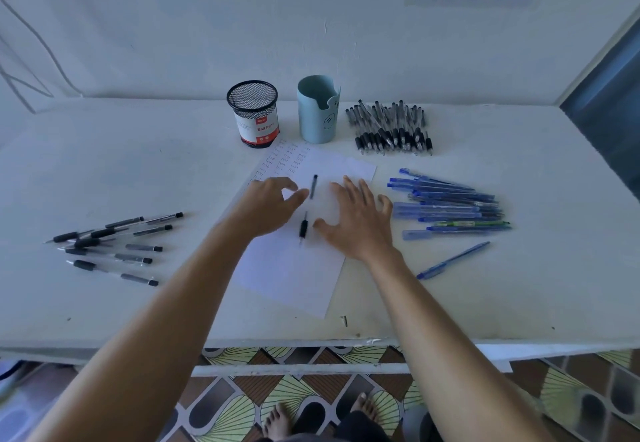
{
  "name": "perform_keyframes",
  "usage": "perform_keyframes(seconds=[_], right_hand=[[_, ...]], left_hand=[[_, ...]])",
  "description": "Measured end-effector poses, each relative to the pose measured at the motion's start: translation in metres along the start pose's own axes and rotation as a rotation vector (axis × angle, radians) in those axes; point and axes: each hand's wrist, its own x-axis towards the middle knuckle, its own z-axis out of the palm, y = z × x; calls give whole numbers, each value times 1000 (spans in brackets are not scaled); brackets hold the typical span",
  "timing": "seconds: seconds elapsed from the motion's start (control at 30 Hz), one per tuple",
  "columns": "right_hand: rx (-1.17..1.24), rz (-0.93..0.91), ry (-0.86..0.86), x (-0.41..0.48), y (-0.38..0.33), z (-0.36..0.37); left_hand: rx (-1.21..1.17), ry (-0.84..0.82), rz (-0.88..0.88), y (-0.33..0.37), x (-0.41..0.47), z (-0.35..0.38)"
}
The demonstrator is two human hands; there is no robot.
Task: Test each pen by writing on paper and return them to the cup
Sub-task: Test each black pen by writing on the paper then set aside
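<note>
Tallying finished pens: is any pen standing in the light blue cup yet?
No, the light blue cup shows only its pale inner wall, with no pen sticking out above the rim.

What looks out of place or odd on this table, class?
A green pen lies in the pile of blue pens, the only one of its colour. One blue pen lies apart, slanted, nearer the front edge. A small dark bit, perhaps a screw, sits by the paper's near corner.
</note>
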Motion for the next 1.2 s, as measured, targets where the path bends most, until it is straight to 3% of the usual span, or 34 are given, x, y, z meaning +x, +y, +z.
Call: perform_keyframes(seconds=[0.17,0.33,0.47,0.57,0.63,0.73,0.8,1.2], right_hand=[[285,120,120,8,-6,-1],[243,161,162,16,-17,4],[205,217,166,24,-17,-1],[161,221,304,30,-14,-6],[245,222,430,37,-8,-11],[555,270,486,52,3,-32],[598,314,516,67,14,-48],[362,386,520,154,67,-67]], left_hand=[[49,294,79,-17,15,6],[289,120,72,-36,27,20],[289,154,101,-39,28,22],[280,173,106,-40,27,22],[293,173,106,-40,27,23],[298,169,102,-41,27,23],[289,180,101,-40,26,23],[293,202,108,-43,29,24]])
